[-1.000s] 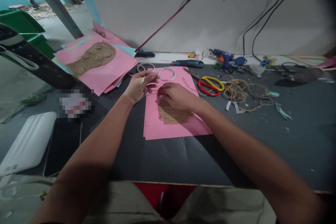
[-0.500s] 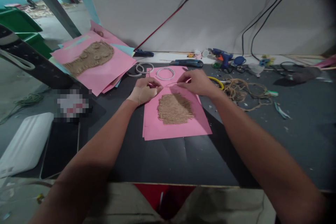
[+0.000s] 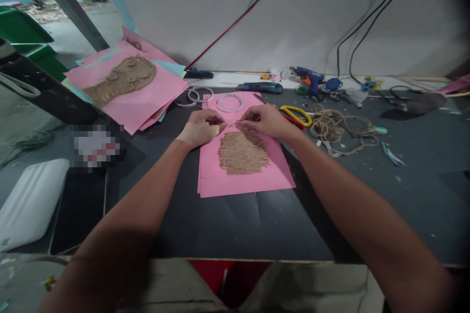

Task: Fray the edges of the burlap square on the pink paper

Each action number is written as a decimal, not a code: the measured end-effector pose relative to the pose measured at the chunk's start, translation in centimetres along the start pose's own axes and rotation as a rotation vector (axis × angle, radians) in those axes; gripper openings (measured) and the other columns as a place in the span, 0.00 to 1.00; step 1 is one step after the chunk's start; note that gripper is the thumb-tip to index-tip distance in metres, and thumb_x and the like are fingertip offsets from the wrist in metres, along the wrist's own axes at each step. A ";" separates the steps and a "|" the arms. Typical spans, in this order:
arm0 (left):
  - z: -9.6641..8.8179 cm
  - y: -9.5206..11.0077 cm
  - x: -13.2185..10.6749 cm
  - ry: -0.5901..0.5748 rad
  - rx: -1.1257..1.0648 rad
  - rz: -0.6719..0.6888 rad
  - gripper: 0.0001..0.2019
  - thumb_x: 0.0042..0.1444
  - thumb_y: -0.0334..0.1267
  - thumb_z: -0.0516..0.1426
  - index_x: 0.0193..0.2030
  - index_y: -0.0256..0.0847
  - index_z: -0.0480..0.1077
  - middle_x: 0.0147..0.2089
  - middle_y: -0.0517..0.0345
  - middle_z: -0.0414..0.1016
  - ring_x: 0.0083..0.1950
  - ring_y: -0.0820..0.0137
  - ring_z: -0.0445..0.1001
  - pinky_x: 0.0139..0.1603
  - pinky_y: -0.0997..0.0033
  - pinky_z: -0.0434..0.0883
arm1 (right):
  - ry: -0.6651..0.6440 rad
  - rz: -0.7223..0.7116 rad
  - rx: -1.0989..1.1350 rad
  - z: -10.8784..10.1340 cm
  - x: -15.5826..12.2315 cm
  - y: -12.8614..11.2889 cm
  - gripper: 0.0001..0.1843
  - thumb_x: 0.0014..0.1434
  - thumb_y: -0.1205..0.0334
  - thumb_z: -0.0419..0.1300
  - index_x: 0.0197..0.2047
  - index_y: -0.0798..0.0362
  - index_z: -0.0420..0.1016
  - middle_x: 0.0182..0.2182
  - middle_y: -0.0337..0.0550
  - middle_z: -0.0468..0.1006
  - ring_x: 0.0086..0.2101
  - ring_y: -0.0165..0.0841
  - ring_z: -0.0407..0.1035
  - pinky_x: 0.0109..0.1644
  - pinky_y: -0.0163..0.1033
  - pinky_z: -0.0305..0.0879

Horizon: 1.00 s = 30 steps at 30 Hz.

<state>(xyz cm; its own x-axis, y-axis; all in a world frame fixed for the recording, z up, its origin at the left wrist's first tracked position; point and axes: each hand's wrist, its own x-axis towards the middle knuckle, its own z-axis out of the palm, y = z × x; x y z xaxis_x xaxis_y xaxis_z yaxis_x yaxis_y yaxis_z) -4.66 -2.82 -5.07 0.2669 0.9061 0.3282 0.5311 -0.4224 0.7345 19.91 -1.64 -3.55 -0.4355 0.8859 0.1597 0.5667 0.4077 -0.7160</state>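
A pink sheet [image 3: 242, 183] lies in front of me on the dark table, with a patch of jute twine rows [image 3: 243, 152] stuck on it. Just above that patch my left hand [image 3: 201, 127] and my right hand [image 3: 266, 121] both pinch a short thin strand of twine [image 3: 232, 124] stretched between them. Both hands rest on the top part of the sheet, fingers closed. A white ring [image 3: 229, 102] lies on the sheet just beyond the hands.
Red and yellow scissors [image 3: 297, 116] and a loose twine tangle [image 3: 340, 127] lie right of the sheet. Two more rings [image 3: 197, 94], a stack of pink sheets with a twine shape [image 3: 125, 83], a utility knife [image 3: 261, 88] and a blue glue gun [image 3: 311, 78] lie behind. A white slab [image 3: 31, 203] lies at left.
My right hand lifted off the twine patch, went out to the right pulling a strand, then came back closer to my left hand.
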 end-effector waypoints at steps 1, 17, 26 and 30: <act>0.0 0.0 0.0 0.003 0.003 0.002 0.03 0.49 0.38 0.64 0.29 0.43 0.80 0.32 0.55 0.80 0.32 0.68 0.71 0.38 0.64 0.69 | 0.006 0.006 0.011 0.1 0.0 -0.1 0.10 0.59 0.55 0.69 0.35 0.54 0.81 0.31 0.45 0.83 0.31 0.34 0.73 0.38 0.42 0.69; 0.0 -0.4 0.1 0.030 0.014 -0.009 0.03 0.51 0.37 0.66 0.31 0.43 0.81 0.34 0.55 0.82 0.33 0.68 0.73 0.40 0.64 0.71 | -0.116 -0.029 0.202 1.1 -0.2 0.5 0.14 0.55 0.51 0.70 0.36 0.54 0.83 0.35 0.44 0.86 0.35 0.34 0.77 0.41 0.39 0.71; 0.1 -0.3 0.1 0.020 0.015 -0.011 0.01 0.50 0.36 0.66 0.29 0.43 0.81 0.32 0.54 0.81 0.32 0.68 0.73 0.38 0.63 0.70 | -0.048 -0.009 0.157 1.5 -0.1 0.9 0.14 0.57 0.51 0.69 0.36 0.54 0.83 0.32 0.44 0.84 0.32 0.33 0.74 0.37 0.39 0.68; 0.1 -0.3 0.1 0.020 0.019 -0.014 0.02 0.50 0.36 0.66 0.29 0.44 0.81 0.32 0.54 0.81 0.32 0.67 0.73 0.39 0.62 0.70 | -0.016 -0.009 0.085 1.8 0.0 0.9 0.13 0.59 0.51 0.67 0.35 0.53 0.82 0.31 0.43 0.83 0.31 0.33 0.71 0.35 0.39 0.65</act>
<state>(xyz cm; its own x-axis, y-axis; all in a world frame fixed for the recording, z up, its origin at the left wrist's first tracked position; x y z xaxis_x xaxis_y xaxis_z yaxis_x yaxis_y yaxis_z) -4.73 -2.59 -5.29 0.2433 0.9120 0.3302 0.5497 -0.4101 0.7278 19.19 -1.69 -5.39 -0.4521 0.8783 0.1557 0.5018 0.3947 -0.7696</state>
